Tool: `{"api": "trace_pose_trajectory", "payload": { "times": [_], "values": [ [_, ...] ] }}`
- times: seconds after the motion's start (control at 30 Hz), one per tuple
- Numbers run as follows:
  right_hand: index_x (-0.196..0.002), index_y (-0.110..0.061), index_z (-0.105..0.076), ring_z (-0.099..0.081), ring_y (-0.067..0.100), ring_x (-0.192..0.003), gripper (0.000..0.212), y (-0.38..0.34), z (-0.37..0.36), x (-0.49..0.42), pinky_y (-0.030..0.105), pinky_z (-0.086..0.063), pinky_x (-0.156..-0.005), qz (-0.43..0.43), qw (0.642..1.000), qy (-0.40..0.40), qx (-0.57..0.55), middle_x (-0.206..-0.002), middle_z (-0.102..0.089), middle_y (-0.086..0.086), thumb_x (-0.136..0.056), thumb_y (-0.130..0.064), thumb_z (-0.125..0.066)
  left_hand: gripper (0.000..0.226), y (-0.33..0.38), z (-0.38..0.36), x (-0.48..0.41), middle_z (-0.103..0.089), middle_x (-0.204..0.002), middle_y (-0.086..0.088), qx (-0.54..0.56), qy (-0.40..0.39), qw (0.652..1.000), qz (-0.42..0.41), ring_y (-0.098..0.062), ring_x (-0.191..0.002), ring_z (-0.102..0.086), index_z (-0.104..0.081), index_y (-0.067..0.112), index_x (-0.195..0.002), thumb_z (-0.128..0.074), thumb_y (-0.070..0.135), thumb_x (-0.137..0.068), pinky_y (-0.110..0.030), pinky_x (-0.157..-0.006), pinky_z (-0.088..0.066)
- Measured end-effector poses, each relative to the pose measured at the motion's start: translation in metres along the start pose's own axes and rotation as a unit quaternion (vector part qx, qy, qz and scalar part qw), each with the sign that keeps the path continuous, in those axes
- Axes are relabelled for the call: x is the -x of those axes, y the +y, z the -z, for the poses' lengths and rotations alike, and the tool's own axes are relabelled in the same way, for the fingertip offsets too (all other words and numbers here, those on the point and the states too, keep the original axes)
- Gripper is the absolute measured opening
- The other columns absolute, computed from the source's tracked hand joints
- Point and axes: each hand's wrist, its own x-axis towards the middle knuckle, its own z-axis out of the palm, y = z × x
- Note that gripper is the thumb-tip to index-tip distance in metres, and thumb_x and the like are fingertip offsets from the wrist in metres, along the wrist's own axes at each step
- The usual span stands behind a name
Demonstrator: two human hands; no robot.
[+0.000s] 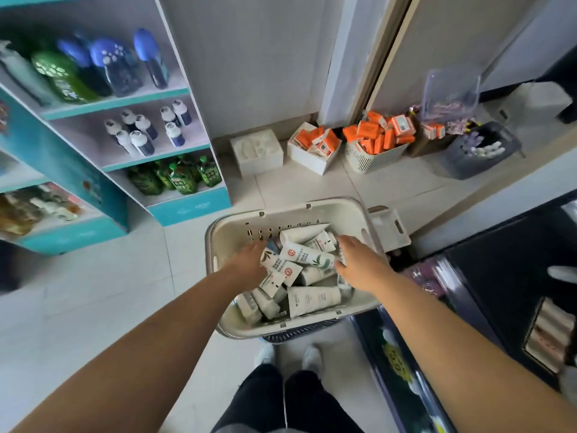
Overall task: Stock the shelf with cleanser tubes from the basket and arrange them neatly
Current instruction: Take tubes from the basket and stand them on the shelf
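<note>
- The cleanser tubes (307, 257) lie heaped in the cream basket (237, 226), just ahead of the person's feet.
- The left hand (249, 260) lies on the heap's nine o'clock side, fingers bent among the tubes; I cannot tell whether it grips one.
- The right hand (356, 260), at three o'clock, touches tubes with loosely extended fingers.
- The shelf (125, 103) stands at ten o'clock and the orange boxes (371, 132) at one o'clock.

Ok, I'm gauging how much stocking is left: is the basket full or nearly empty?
Fairly full: white cleanser tubes lie heaped across the basket, covering most of its floor.
</note>
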Motion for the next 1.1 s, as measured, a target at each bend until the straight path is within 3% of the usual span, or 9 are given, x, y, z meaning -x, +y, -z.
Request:
{"api": "trace_pose_trajectory", "payload": {
  "times": [0.1, 0.27, 0.37, 0.47, 0.6, 0.73, 0.9, 1.03, 1.1],
  "values": [
    [-0.147, -0.010, -0.031, -0.049, 0.028, -0.124, 0.056, 0.008, -0.020, -0.012, 0.041, -0.044, -0.099, -0.004, 0.999, -0.031, -0.015, -0.144, -0.043, 0.012, -0.097, -0.025, -0.050, 0.069, -0.002, -0.015, -0.005, -0.038, -0.149, -0.013, 0.003, -0.019, 1.000, 0.013, -0.032, -0.129, -0.044, -0.022, 0.019, -0.152, -0.054, 0.022, -0.091, -0.040, -0.104, -0.040],
    [-0.148, -0.015, -0.031, -0.058, 0.026, -0.113, 0.059, 0.015, -0.055, -0.026, 0.036, -0.050, -0.088, -0.040, 0.994, -0.099, -0.037, -0.140, -0.048, 0.008, -0.094, -0.024, -0.053, 0.055, -0.014, -0.036, -0.006, -0.050, -0.137, -0.014, -0.048, -0.071, 0.995, 0.051, -0.031, -0.120, -0.052, -0.038, 0.014, -0.142, -0.051, 0.021, -0.089, -0.038, -0.099, -0.044],
    [-0.151, -0.018, -0.024, -0.059, 0.023, -0.104, 0.065, 0.016, -0.073, -0.032, 0.030, -0.050, -0.074, -0.058, 0.989, -0.123, -0.056, -0.141, -0.047, 0.008, -0.093, -0.024, -0.054, 0.062, -0.020, -0.045, -0.008, -0.046, -0.142, -0.013, -0.089, -0.074, 0.992, 0.050, -0.032, -0.125, -0.046, -0.035, 0.018, -0.145, -0.054, 0.024, -0.086, -0.039, -0.105, -0.038],
    [-0.150, -0.017, -0.023, -0.055, 0.027, -0.116, 0.066, 0.010, -0.082, -0.042, 0.040, -0.052, -0.089, -0.062, 0.990, -0.122, -0.045, -0.143, -0.043, 0.008, -0.093, -0.024, -0.055, 0.059, -0.022, -0.047, -0.011, -0.047, -0.141, -0.012, -0.096, -0.050, 0.993, 0.042, -0.031, -0.126, -0.045, -0.038, 0.016, -0.142, -0.054, 0.021, -0.087, -0.036, -0.107, -0.031],
    [-0.141, -0.014, -0.034, -0.051, 0.027, -0.117, 0.055, 0.000, -0.087, -0.050, 0.041, -0.050, -0.089, -0.063, 0.995, -0.072, -0.027, -0.133, -0.044, 0.008, -0.091, -0.019, -0.057, 0.061, -0.026, -0.054, -0.013, -0.046, -0.140, -0.010, -0.099, -0.029, 0.994, 0.034, -0.028, -0.128, -0.044, -0.041, 0.015, -0.140, -0.058, 0.018, -0.081, -0.038, -0.111, -0.024],
    [-0.138, -0.019, -0.037, -0.048, 0.028, -0.119, 0.055, 0.007, -0.091, -0.056, 0.041, -0.050, -0.088, -0.065, 0.998, -0.017, -0.012, -0.141, -0.037, 0.007, -0.088, -0.018, -0.059, 0.070, -0.029, -0.062, -0.017, -0.043, -0.142, -0.008, -0.108, -0.014, 0.994, 0.023, -0.025, -0.131, -0.041, -0.038, 0.016, -0.141, -0.061, 0.019, -0.075, -0.041, -0.115, -0.019],
    [-0.153, -0.028, -0.015, -0.036, 0.033, -0.135, 0.081, 0.018, -0.098, -0.058, 0.043, -0.042, -0.103, -0.092, 0.994, -0.051, -0.032, -0.161, -0.012, 0.000, -0.087, -0.013, -0.059, 0.078, -0.029, -0.069, -0.015, -0.025, -0.154, -0.006, -0.128, 0.003, 0.992, 0.013, -0.029, -0.139, -0.029, -0.023, 0.024, -0.150, -0.058, 0.018, -0.080, -0.043, -0.116, -0.014],
    [-0.153, -0.026, -0.015, -0.042, 0.033, -0.129, 0.083, 0.018, -0.098, -0.063, 0.042, -0.043, -0.101, -0.089, 0.994, -0.036, -0.044, -0.157, -0.018, -0.001, -0.086, -0.012, -0.062, 0.080, -0.027, -0.069, -0.027, -0.014, -0.159, -0.007, -0.153, -0.022, 0.988, -0.005, -0.031, -0.144, -0.020, -0.016, 0.024, -0.152, -0.057, 0.012, -0.085, -0.050, -0.115, -0.017],
    [-0.151, -0.028, -0.021, -0.044, 0.032, -0.125, 0.077, 0.014, -0.097, -0.066, 0.041, -0.045, -0.099, -0.104, 0.993, -0.037, -0.049, -0.151, -0.023, 0.005, -0.087, -0.014, -0.061, 0.085, -0.026, -0.066, -0.033, -0.019, -0.156, -0.008, -0.160, -0.025, 0.987, 0.002, -0.031, -0.142, -0.022, -0.018, 0.021, -0.151, -0.063, 0.007, -0.081, -0.050, -0.115, -0.020]
  ]
}}
